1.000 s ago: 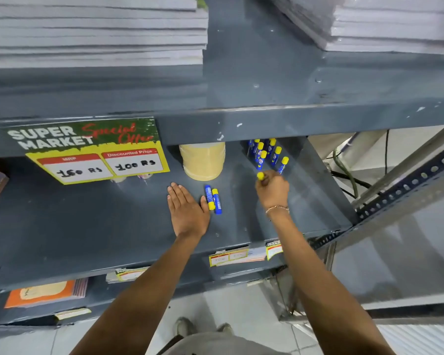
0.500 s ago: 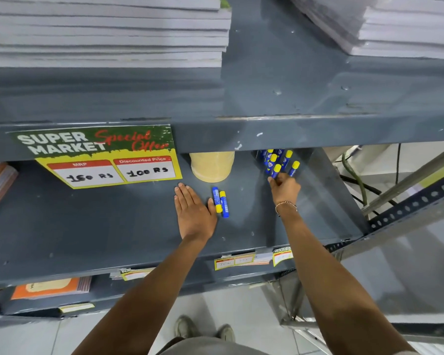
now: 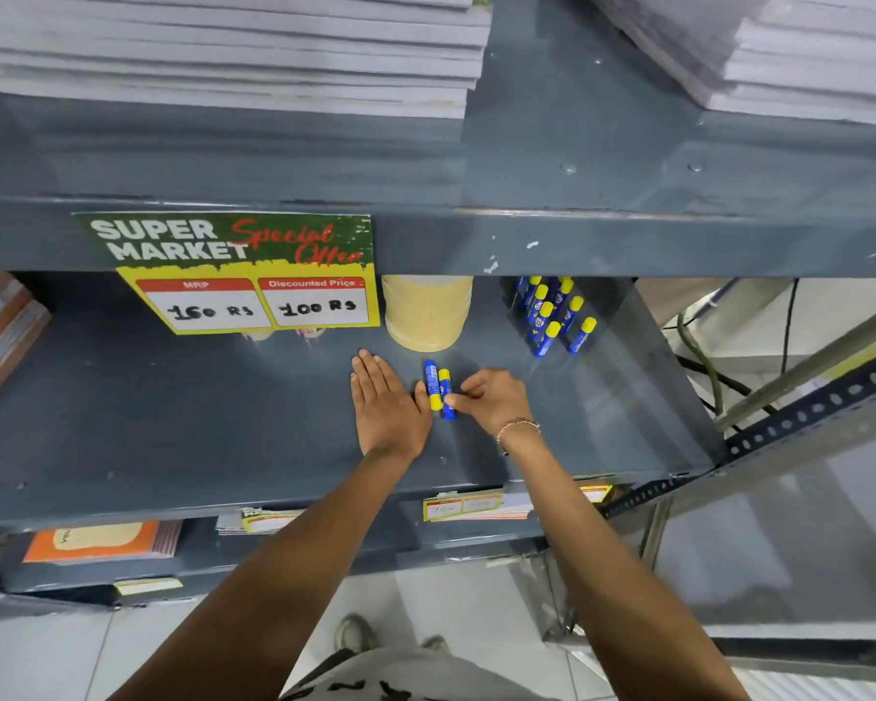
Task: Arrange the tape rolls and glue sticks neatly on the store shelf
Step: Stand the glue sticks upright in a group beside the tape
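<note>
Head view: on the grey metal shelf (image 3: 148,422) two blue glue sticks (image 3: 438,390) lie side by side between the hands. The left hand (image 3: 383,404) rests flat, fingers spread, beside them. The right hand (image 3: 494,399) has come back from the standing glue sticks (image 3: 552,316) at the rear and now pinches the nearer lying stick. A tape roll stack (image 3: 426,311) stands behind, beside a price sign (image 3: 244,273).
</note>
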`<act>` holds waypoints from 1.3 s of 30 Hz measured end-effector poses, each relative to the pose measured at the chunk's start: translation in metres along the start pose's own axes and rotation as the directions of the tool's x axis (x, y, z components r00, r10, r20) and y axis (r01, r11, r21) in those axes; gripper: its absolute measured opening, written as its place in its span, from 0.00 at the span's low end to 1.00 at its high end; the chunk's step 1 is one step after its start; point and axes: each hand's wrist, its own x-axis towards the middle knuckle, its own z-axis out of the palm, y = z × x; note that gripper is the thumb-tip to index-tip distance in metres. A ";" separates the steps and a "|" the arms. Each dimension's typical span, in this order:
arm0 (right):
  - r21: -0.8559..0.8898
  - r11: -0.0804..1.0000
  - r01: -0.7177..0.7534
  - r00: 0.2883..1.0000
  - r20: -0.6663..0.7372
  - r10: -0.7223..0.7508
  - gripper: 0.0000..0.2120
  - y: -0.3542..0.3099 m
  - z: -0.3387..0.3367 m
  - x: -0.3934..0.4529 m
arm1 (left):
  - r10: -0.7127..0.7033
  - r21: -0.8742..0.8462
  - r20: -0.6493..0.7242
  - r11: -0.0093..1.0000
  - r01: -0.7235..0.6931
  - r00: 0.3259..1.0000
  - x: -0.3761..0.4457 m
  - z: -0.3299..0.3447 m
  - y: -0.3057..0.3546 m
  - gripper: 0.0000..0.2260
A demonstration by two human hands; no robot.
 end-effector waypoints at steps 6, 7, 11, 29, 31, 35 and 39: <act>-0.288 0.958 -0.002 1.000 0.027 0.010 0.14 -0.012 0.007 0.004 | 0.013 -0.004 0.005 1.000 -0.013 1.000 0.000 -0.001 -0.001 0.33; -0.338 0.941 0.008 1.000 0.001 -0.008 0.13 -0.013 0.009 0.004 | 0.013 -0.003 0.003 1.000 -0.013 1.000 0.000 -0.001 -0.001 0.33; -0.410 0.912 -0.031 0.997 -0.075 0.000 0.15 -0.008 0.007 0.004 | 0.026 -0.003 0.001 1.000 -0.026 1.000 0.000 0.000 -0.003 0.33; 0.345 0.930 -0.126 0.790 -0.532 0.304 0.11 0.095 -0.079 0.038 | 0.023 -0.010 -0.013 1.000 -0.023 1.000 -0.002 -0.001 -0.002 0.33; 0.350 0.929 -0.116 0.802 -0.519 0.296 0.12 0.096 -0.078 0.037 | 0.023 -0.011 -0.011 1.000 -0.023 1.000 -0.002 -0.002 -0.002 0.33; 0.405 0.902 -0.151 0.761 -0.534 0.367 0.13 0.098 -0.067 0.024 | 0.025 -0.020 -0.009 0.999 -0.025 1.000 -0.001 -0.004 -0.003 0.33; 0.414 0.908 -0.068 0.795 -0.527 0.300 0.09 0.069 -0.024 0.005 | 0.062 -0.026 0.008 0.998 -0.061 0.998 -0.001 -0.005 -0.011 0.34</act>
